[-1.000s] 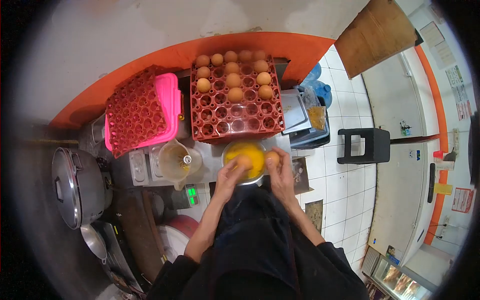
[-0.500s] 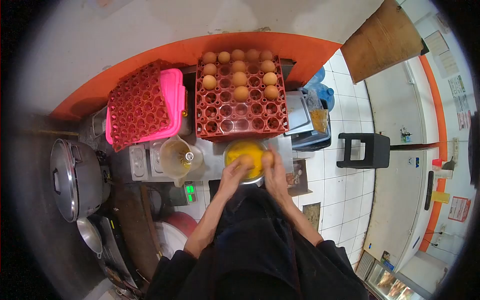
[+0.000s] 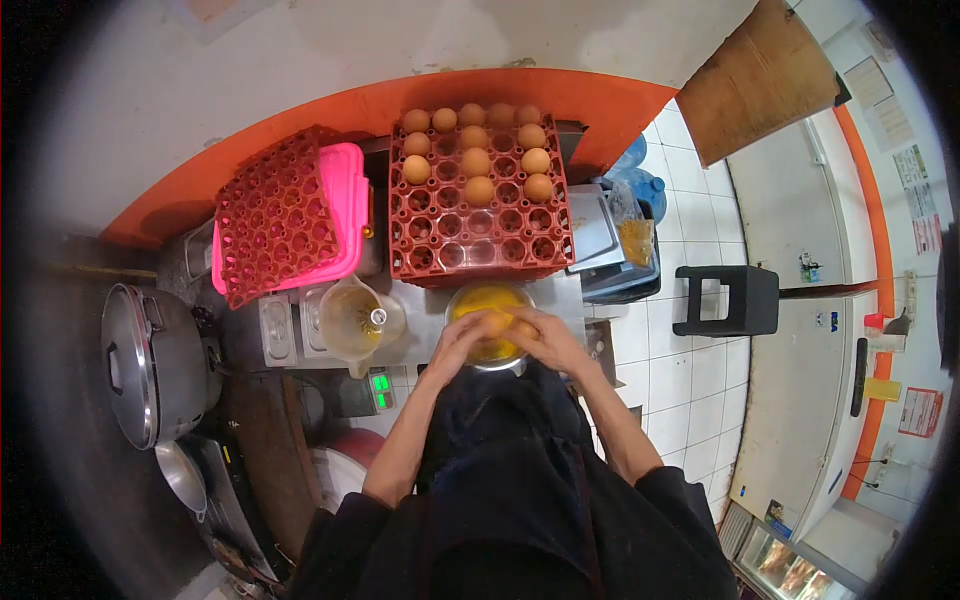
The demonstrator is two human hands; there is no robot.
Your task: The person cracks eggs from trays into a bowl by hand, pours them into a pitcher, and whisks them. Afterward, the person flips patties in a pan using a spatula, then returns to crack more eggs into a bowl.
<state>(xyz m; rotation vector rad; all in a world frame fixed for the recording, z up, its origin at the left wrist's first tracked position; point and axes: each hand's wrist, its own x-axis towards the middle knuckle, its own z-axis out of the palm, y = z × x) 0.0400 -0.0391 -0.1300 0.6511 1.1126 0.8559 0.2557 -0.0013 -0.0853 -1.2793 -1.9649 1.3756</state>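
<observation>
Over a metal bowl [image 3: 533,296] of yellow beaten-looking egg [image 3: 488,296], both hands come together. My left hand [image 3: 458,346] is closed round a brown egg [image 3: 494,321] near the bowl's middle. Fingers of my right hand [image 3: 556,343] are wrapped round another egg [image 3: 523,329], right beside the first. Whether the two shells touch or are cracked I cannot tell, as the fingers partly cover them. Just behind the bowl stands a stack of red egg trays [image 3: 480,256], with several brown eggs [image 3: 479,191] in its far rows and bare pockets nearer me.
Left of the bowl stands a translucent jug [image 3: 350,335], beside metal containers with lids [image 3: 277,330]. A red egg tray [image 3: 275,215] lies on a pink lid [image 3: 352,200]. Further left is a large pot [image 3: 150,360]. A black stool [image 3: 752,300] stands on the tiled floor at right.
My right hand has moved left from the bowl's right rim, bringing its egg next to the one in my left hand. My left hand has barely shifted.
</observation>
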